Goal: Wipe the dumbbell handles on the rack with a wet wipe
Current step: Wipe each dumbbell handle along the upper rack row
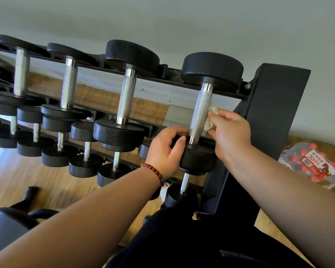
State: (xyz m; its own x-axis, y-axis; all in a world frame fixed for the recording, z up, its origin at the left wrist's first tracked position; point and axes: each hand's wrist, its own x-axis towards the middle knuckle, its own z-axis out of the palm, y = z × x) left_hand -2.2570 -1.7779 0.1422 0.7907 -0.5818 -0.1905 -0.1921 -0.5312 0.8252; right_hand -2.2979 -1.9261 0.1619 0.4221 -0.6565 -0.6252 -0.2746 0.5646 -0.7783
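A black dumbbell rack [275, 105] holds rows of black dumbbells with knurled steel handles. On the top row's right end, the rightmost dumbbell handle [200, 111] stands between its two black heads. My right hand [230, 132] pinches a crumpled white wet wipe [211, 118] against the handle's right side. My left hand [166, 149], with a red bead bracelet at the wrist, curls round the near head [197, 157] of that dumbbell, fingertips by the handle's base. The dumbbell to its left shows a bare handle [126, 97].
More dumbbells fill the top row to the left and the lower rows [85, 157]. A shrink-wrapped pack of red-capped bottles [313, 163] lies on the wooden floor at right. Black kettlebell shapes [14, 219] sit at lower left. A grey wall runs behind the rack.
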